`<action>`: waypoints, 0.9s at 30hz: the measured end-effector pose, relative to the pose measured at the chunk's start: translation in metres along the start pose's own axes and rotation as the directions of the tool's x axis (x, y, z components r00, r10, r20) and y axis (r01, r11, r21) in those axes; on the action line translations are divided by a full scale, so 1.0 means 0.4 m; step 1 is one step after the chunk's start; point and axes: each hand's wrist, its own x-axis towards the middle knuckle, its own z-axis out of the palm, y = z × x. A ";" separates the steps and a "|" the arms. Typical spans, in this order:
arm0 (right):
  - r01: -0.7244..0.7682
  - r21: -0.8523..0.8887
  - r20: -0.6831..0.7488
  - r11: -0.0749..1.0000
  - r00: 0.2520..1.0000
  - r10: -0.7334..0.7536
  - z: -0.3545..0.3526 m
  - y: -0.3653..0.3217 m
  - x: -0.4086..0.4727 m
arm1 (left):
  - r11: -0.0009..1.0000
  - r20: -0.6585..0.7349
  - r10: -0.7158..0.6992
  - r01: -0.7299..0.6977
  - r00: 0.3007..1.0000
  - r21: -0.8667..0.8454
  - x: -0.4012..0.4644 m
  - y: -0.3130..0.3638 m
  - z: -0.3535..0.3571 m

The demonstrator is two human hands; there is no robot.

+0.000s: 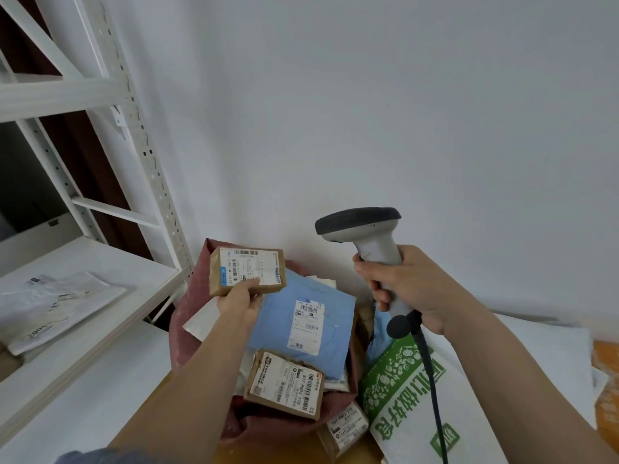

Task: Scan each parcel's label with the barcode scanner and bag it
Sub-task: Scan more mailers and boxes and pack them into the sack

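Facing scanner, left-held parcel

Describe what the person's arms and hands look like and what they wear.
Both forearms are bare, and no gloves, rings or watch show on the left hand or the right hand. A bit of blue-grey sleeve shows at the bottom edge on the left arm. No sleeve is visible on the right arm.

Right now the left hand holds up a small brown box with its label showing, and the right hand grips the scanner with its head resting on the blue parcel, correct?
Not quite. In the head view the scanner is held up in the air by the right hand, clear of the blue parcel. The left hand does hold the small brown box, label showing.
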 end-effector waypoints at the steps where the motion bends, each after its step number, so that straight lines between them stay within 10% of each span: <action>1: -0.001 -0.013 0.000 1.000 1.000 0.001 0.006 0.000 0.004 | 1.000 0.001 -0.006 0.006 1.000 -0.029 0.007 0.000 -0.001; 16: -0.021 -0.003 -0.058 1.000 0.998 0.020 0.046 0.010 0.043 | 0.999 0.034 -0.026 0.028 0.999 -0.047 0.071 0.003 0.005; 20: -0.043 -0.004 -0.114 0.999 0.993 0.042 0.044 0.027 0.063 | 0.949 -0.231 0.150 -0.075 0.961 0.306 0.081 0.019 -0.002; 27: -0.129 -0.022 -0.121 0.991 0.985 0.125 0.046 0.086 0.086 | 0.570 -0.133 0.402 -0.134 0.906 0.811 0.149 0.058 -0.040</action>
